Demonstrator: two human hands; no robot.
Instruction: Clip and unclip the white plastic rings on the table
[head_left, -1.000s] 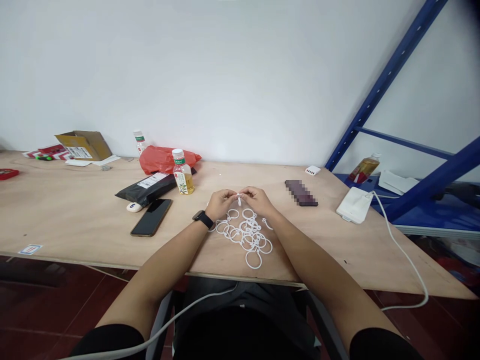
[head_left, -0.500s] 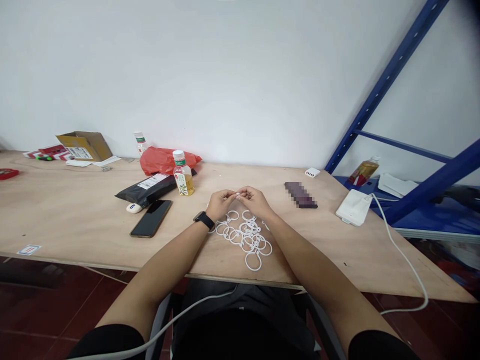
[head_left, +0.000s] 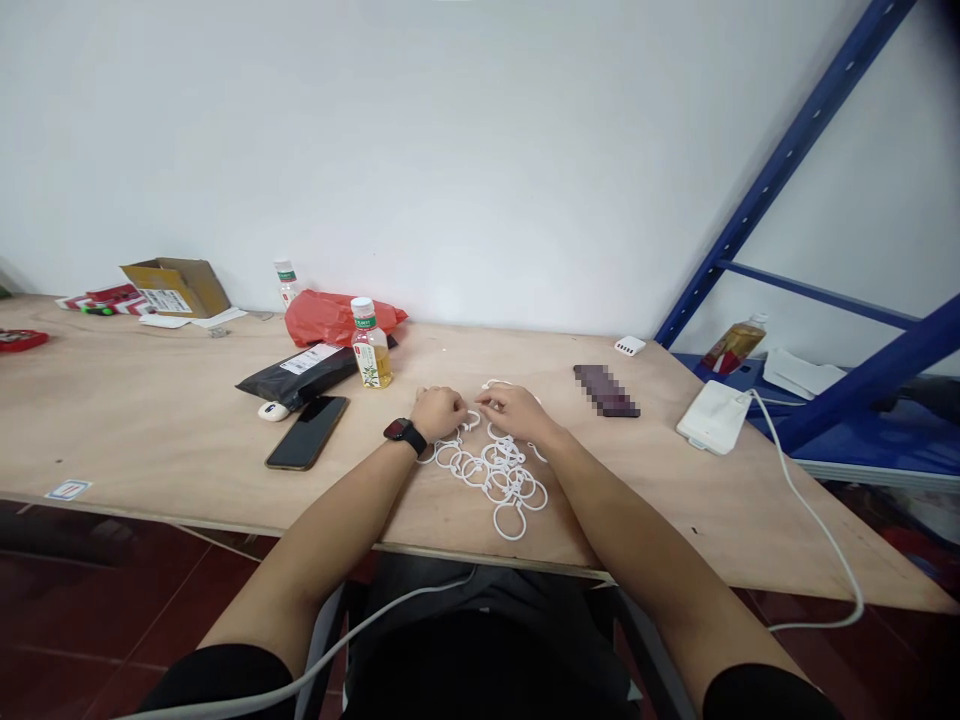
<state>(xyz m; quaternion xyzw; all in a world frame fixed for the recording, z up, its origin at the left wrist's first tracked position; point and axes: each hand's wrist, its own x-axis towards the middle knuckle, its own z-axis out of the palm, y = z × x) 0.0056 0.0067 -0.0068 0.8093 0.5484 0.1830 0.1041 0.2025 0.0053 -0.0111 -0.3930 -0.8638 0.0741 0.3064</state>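
Several thin white rings with small clasps, a loose pile of binder rings [head_left: 510,521], lie on the wooden table in front of me. My left hand [head_left: 439,412], wearing a black watch, is above the pile's upper left side, thumb and fingers pinched together. At those fingertips is one white ring [head_left: 471,420], which looks unclasped. Across a small gap, my right hand [head_left: 511,408] has its thumb and fingertips closed. Part of another white ring [head_left: 495,382] shows behind that hand, the rest hidden by it.
A phone [head_left: 307,433], a white earbud case [head_left: 273,411], a black parcel bag [head_left: 292,374], a drink bottle [head_left: 372,350] and a red bag [head_left: 322,315] stand left. To the right are a pixelated dark object [head_left: 606,391], a white power bank [head_left: 712,417] with cable and a blue rack [head_left: 795,130].
My hands, which met at a small white piece, have come apart slightly. The left has lowered towards the pile, and a ring now shows behind the right. The view has shifted a little.
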